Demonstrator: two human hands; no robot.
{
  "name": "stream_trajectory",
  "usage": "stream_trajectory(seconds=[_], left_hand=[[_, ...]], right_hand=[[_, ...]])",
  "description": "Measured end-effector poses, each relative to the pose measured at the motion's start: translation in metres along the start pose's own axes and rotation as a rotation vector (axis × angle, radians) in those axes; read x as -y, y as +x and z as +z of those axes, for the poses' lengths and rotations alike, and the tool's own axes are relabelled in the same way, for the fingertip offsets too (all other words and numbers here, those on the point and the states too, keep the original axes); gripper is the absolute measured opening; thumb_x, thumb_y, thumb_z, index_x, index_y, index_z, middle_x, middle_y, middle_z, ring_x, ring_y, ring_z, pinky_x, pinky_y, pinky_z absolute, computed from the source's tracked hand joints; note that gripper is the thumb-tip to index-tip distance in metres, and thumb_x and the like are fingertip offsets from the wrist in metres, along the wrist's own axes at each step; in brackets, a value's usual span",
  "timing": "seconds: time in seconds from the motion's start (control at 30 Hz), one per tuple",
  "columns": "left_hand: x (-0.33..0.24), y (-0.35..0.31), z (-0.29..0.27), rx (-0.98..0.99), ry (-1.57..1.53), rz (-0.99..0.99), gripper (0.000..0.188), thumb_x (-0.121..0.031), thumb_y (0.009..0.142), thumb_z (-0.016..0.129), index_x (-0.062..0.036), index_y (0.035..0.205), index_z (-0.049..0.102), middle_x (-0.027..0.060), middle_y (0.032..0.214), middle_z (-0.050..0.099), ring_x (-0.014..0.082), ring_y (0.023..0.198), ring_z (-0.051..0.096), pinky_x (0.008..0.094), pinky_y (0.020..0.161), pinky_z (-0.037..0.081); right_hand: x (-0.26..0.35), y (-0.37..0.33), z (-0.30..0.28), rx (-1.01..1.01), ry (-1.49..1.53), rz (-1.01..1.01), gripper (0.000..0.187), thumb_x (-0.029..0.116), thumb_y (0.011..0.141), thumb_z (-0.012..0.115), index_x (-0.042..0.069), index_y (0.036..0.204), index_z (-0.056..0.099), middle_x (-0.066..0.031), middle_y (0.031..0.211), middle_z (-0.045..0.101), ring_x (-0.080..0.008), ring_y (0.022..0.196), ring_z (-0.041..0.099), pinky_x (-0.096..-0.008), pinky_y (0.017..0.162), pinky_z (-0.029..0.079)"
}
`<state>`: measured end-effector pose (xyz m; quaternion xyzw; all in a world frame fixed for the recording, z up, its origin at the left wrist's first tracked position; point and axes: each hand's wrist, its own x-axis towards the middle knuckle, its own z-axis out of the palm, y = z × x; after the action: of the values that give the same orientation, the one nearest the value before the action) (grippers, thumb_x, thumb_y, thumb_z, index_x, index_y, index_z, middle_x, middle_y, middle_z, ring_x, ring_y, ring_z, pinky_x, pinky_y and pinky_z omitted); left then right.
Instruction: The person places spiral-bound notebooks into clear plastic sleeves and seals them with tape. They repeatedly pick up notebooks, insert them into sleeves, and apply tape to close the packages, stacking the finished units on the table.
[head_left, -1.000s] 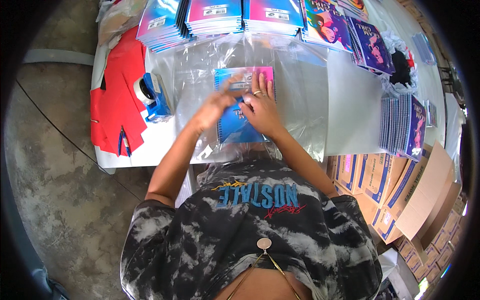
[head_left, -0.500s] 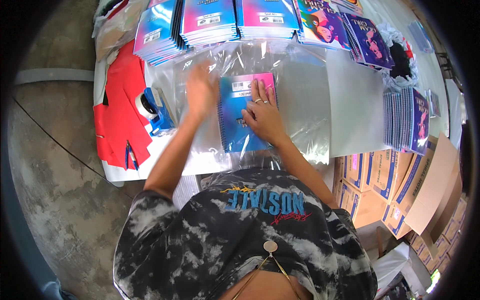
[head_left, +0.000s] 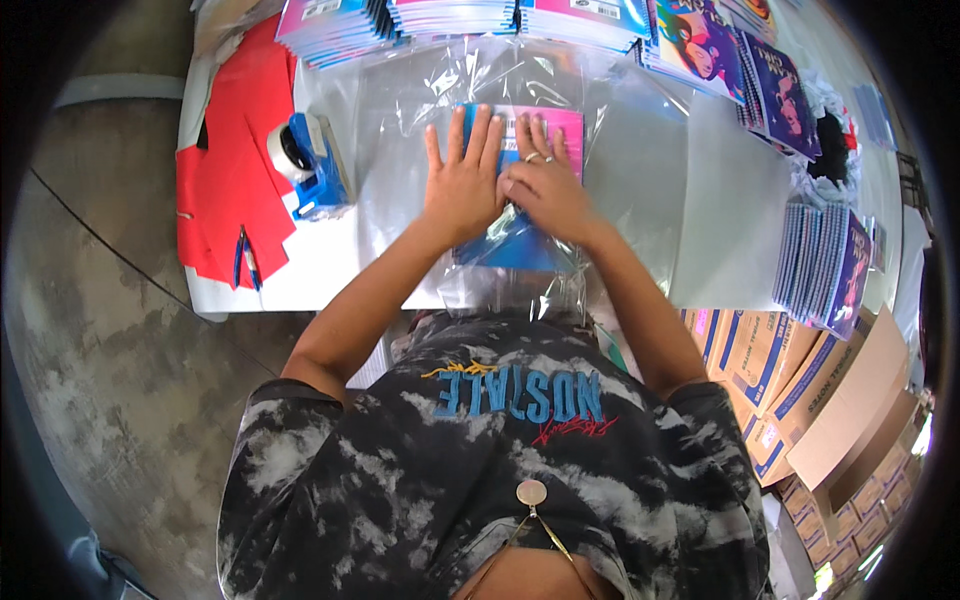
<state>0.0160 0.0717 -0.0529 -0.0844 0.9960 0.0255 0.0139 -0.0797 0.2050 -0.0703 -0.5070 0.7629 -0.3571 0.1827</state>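
Note:
A spiral notebook [head_left: 500, 255] with a blue and pink cover lies flat on the white table in front of me, with clear plastic film [head_left: 625, 180] spread around it. Fingers stretched out, my left hand [head_left: 463, 180] lies flat over the notebook's left side. My right hand [head_left: 548, 190] rests on its right part, fingers extended and a ring showing. The two hands nearly meet at the thumbs. Much of the cover is hidden beneath them. Whether the film passes over the notebook under my palms, I cannot tell.
Stacked notebooks [head_left: 455, 20] line the far edge; another stack [head_left: 815, 260] stands at the right. On the left are a blue tape dispenser [head_left: 322, 165], red sheets [head_left: 235, 170] and pens [head_left: 245, 262]. Cardboard boxes [head_left: 760, 360] stand below the table's right side.
My left hand, blurred before beside the notebook's left edge, now lies flat on it. My right hand stays on the notebook. The view has shifted slightly.

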Motion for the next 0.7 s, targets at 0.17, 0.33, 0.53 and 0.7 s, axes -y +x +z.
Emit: stream_trajectory(seconds=[0.17,0.33,0.53,0.7], left_hand=[[-0.052,-0.068,-0.003,0.112,-0.254,0.146,0.074,-0.051,0.086,0.046,-0.0002,0.137,0.03,0.0203,0.144,0.025,0.0354,0.137,0.013,0.0551,0.109,0.007],[-0.057,-0.094,0.001,0.216,-0.742,0.576,0.047,-0.039,0.086,0.054,-0.0033,0.118,0.053,0.0207,0.124,0.049,0.0331,0.12,0.043,0.047,0.106,0.025],[-0.021,-0.029,-0.034,-0.344,-0.583,-0.035,0.035,-0.032,0.087,0.054,-0.0124,0.115,0.057,0.0083,0.119,0.057,0.0257,0.112,0.05,0.0444,0.099,0.032],[0.003,-0.055,-0.03,-0.161,-0.141,0.038,0.04,-0.035,0.089,0.05,-0.0179,0.125,0.053,0.0012,0.125,0.054,0.023,0.121,0.043,0.046,0.103,0.022]], right_hand=[[0.004,0.004,-0.01,0.074,0.141,0.098,0.029,0.029,0.084,0.053,0.003,0.074,0.061,-0.0219,0.149,0.01,-0.0383,0.139,0.0,-0.0516,0.109,-0.003],[0.014,0.009,-0.019,0.237,0.002,0.122,0.028,0.03,0.082,0.058,0.003,0.077,0.063,-0.0154,0.151,0.006,-0.0326,0.14,-0.007,-0.05,0.108,-0.008],[0.006,0.013,-0.02,0.276,-0.036,0.14,0.019,0.028,0.072,0.066,0.011,0.082,0.07,-0.02,0.15,0.003,-0.0347,0.14,-0.004,-0.0493,0.11,-0.002],[0.017,0.015,-0.034,0.381,-0.065,0.111,0.017,0.021,0.067,0.073,0.018,0.083,0.072,-0.0197,0.15,0.004,-0.033,0.14,-0.003,-0.0464,0.111,0.0]])
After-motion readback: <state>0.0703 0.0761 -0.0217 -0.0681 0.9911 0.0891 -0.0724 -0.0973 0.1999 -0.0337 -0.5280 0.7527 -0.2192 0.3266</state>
